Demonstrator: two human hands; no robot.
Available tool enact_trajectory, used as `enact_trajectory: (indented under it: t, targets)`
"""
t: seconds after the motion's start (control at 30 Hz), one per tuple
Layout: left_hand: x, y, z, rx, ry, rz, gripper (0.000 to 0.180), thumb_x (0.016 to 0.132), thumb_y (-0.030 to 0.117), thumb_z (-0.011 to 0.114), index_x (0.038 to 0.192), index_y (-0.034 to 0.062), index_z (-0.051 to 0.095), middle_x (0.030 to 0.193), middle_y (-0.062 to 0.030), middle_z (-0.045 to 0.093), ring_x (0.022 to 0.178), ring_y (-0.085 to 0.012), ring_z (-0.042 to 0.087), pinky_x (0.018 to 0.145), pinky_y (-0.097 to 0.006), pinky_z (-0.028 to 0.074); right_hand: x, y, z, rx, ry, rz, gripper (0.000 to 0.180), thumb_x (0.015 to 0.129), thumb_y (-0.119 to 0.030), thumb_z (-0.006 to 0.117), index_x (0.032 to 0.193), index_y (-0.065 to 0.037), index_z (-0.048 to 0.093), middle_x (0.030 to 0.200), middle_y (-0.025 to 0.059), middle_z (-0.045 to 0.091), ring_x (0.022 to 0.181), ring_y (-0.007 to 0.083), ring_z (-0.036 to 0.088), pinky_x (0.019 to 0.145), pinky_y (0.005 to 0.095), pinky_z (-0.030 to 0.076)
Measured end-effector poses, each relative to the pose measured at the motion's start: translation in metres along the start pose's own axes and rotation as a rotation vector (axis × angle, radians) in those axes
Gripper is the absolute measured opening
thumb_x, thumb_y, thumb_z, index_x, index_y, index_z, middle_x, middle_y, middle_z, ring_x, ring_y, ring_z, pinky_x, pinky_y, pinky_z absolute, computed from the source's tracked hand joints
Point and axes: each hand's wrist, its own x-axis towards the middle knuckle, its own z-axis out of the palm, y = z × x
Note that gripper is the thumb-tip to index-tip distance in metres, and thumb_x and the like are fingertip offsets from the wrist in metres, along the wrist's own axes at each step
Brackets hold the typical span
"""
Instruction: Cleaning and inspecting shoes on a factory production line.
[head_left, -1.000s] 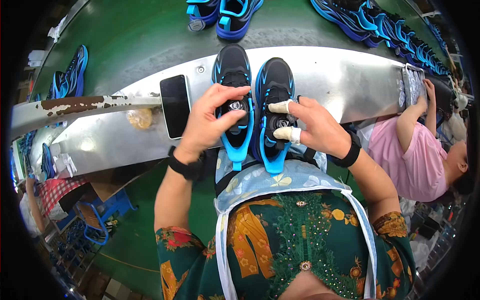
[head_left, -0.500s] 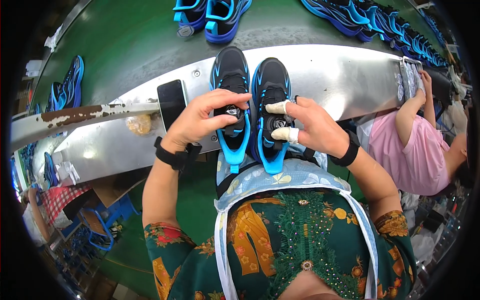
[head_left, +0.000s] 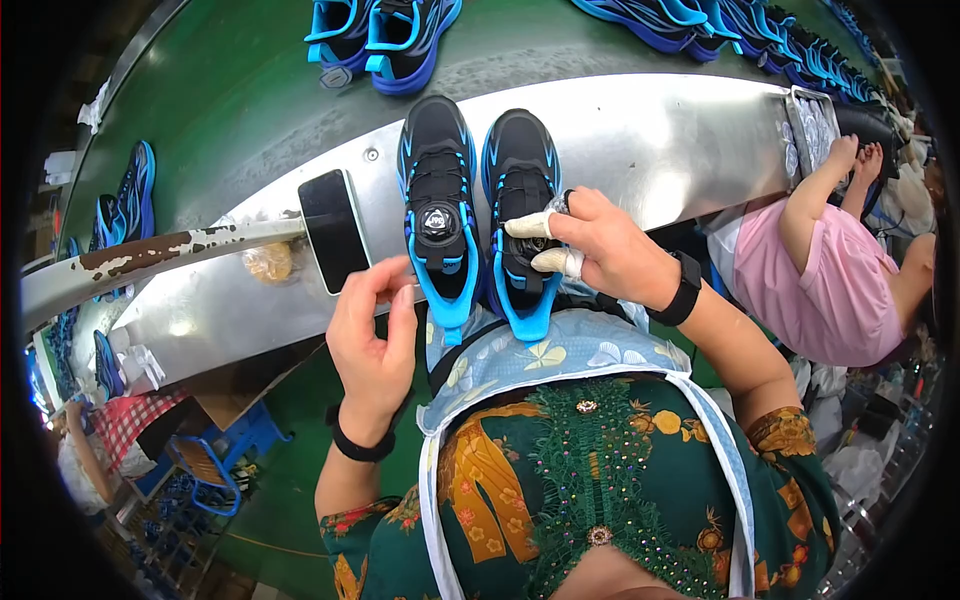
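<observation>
Two black sneakers with bright blue collars and trim stand side by side before me, toes pointing away. The left sneaker bears a round dial on its tongue, fully exposed. On the right sneaker, my right hand grips the lacing dial between thumb and forefinger, which wear pale finger covers; the fingers partly hide it. My left hand is off the shoes, beside the left sneaker's heel, its fingers loosely bent, thumb apart, holding nothing.
A black phone lies on the metal ledge near a chipped metal bar. More sneakers stand on the green surface beyond, with a long row at far right. A person in pink sits to the right.
My left hand has let go of the left sneaker's dial and drawn back toward me, uncovering it. My right hand stays at the other dial. The whole view has shifted slightly.
</observation>
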Motion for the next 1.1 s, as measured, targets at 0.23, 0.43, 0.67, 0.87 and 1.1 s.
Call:
enact_trajectory:
  t: [0.23,0.43,0.67,0.87,1.1]
  targets:
    - [-0.013,0.029,0.042,-0.79,-0.467,-0.729,0.032,0.104,0.022,0.046,0.116,-0.0066,0.054,0.117,-0.0205,0.063,0.082,-0.0188,0.067,0.056,-0.024,0.05,0.011,-0.009,-0.008,0.109,-0.066,0.074,0.04,0.08,-0.019,0.075,0.119,-0.014,0.065,0.091,0.0141,0.059,0.086,0.0337,0.059,0.076,0.0413,0.049]
    - [-0.002,-0.001,0.08,-1.125,-0.458,-0.842,0.03,0.104,0.025,0.047,0.117,0.0001,0.055,0.107,-0.0199,0.065,0.082,-0.0196,0.065,0.059,-0.026,0.048,0.01,0.006,-0.007,0.225,-0.05,0.013,0.034,0.081,-0.018,0.075,0.113,-0.009,0.065,0.088,0.0142,0.061,0.081,0.0344,0.062,0.072,0.0409,0.051]
    - [-0.001,0.01,0.09,-1.044,-0.413,-0.793,0.033,0.104,0.024,0.045,0.121,-0.0035,0.054,0.112,-0.0148,0.062,0.102,-0.025,0.065,0.067,-0.03,0.054,0.005,-0.003,0.005,-0.138,0.232,0.054,0.04,0.074,-0.027,0.081,0.102,-0.006,0.062,0.075,0.0115,0.056,0.069,0.0308,0.059,0.061,0.0405,0.047]
    - [-0.004,0.011,0.098,-1.112,-0.346,-0.821,0.032,0.104,0.021,0.043,0.121,-0.0042,0.053,0.114,-0.0163,0.062,0.104,-0.0285,0.065,0.066,-0.032,0.054,0.006,0.008,0.003,-0.017,0.072,-0.041,0.036,0.078,-0.026,0.079,0.105,-0.007,0.065,0.077,0.0127,0.058,0.068,0.0297,0.059,0.063,0.038,0.049]
    - [-0.003,0.009,0.094,-1.178,-0.335,-0.841,0.036,0.104,0.025,0.043,0.123,-0.0033,0.053,0.116,-0.0142,0.061,0.106,-0.0298,0.064,0.064,-0.033,0.055,0.013,0.016,-0.007,0.105,0.064,-0.076,0.036,0.075,-0.027,0.079,0.1,-0.007,0.063,0.074,0.0082,0.057,0.07,0.0307,0.061,0.061,0.0381,0.048]
